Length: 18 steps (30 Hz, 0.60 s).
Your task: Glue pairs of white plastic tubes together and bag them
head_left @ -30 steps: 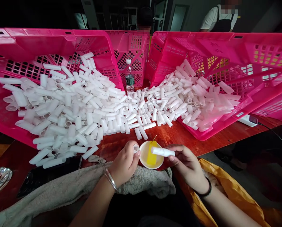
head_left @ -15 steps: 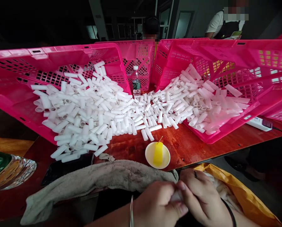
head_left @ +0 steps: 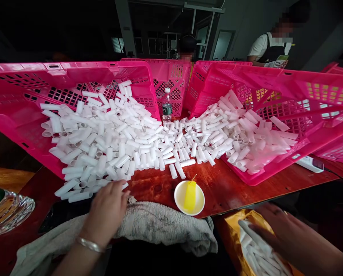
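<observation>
My left hand (head_left: 110, 209) reaches to the front left of the heap of short white plastic tubes (head_left: 122, 147). Its fingers bend together over one white tube (head_left: 126, 186), whose end shows past the fingertips. Over an orange bag (head_left: 231, 230) at the lower right is my right hand (head_left: 283, 224), slightly blurred, thumb and fingers apart. Beneath it, several white tubes (head_left: 253, 251) lie inside the bag, one close under the thumb. Whether that hand touches this tube is unclear.
Two tipped pink crates (head_left: 13, 99) hold the heap on a red-brown table (head_left: 157, 180). A white bowl (head_left: 200, 205) with a yellow piece, a grey towel (head_left: 165, 222), a water bottle (head_left: 167, 105) and a dark phone (head_left: 62, 211) are around. People stand behind.
My hands were together above the bag's left side, with something whitish between them. They have parted: the left went to the tubes at the left, the right moved right over the bag.
</observation>
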Tool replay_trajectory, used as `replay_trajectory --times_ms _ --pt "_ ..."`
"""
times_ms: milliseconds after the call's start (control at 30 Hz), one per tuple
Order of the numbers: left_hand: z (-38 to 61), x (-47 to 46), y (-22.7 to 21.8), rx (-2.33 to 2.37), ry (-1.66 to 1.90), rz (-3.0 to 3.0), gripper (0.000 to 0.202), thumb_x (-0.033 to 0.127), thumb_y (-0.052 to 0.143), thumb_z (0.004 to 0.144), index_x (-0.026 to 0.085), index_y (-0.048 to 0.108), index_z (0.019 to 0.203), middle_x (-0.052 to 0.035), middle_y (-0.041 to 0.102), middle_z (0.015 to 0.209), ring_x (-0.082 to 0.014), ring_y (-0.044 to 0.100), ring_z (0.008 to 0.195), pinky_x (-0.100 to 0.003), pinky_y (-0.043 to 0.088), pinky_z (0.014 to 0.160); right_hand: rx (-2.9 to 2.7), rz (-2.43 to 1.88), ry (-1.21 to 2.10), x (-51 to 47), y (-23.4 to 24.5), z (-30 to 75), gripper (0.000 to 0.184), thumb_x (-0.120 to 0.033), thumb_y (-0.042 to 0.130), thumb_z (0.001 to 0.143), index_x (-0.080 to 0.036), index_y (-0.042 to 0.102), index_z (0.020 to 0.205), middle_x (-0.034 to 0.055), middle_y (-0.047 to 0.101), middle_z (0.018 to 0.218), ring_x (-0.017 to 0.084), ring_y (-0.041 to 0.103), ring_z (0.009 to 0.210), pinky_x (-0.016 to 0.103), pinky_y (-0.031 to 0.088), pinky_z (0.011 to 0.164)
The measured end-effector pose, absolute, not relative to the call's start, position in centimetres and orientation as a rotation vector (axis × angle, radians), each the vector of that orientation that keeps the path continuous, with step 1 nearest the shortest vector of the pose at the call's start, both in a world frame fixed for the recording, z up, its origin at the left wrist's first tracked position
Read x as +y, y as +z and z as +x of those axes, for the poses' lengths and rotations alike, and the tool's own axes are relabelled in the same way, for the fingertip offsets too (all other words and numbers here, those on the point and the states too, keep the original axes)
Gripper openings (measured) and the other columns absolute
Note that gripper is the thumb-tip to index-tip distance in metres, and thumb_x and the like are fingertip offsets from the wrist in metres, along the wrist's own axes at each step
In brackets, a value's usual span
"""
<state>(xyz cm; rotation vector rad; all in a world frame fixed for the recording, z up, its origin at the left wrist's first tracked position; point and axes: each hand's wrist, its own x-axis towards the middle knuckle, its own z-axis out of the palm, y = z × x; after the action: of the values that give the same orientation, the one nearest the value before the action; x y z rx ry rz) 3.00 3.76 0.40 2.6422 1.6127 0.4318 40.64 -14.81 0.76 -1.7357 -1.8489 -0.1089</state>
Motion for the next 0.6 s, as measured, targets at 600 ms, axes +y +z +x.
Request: replay_trajectory --times_ms 600 --pt "3.1 3.0 -0.1 1.178 0.565 2.424 0.035 0.031 0.044 0.091 0.024 0.049 0.125 -0.0063 0.058 0.115 -0.0202 0.062 0.102 -0.03 0.052 0.085 -1.889 -1.685 0.245 -5.2 -0.2 38.6 0.023 -0.022 0.051 0.091 -0.014 0.063 0.109 0.0105 0.069 0.091 0.021 0.067 0.079 0.031 0.056 0.07"
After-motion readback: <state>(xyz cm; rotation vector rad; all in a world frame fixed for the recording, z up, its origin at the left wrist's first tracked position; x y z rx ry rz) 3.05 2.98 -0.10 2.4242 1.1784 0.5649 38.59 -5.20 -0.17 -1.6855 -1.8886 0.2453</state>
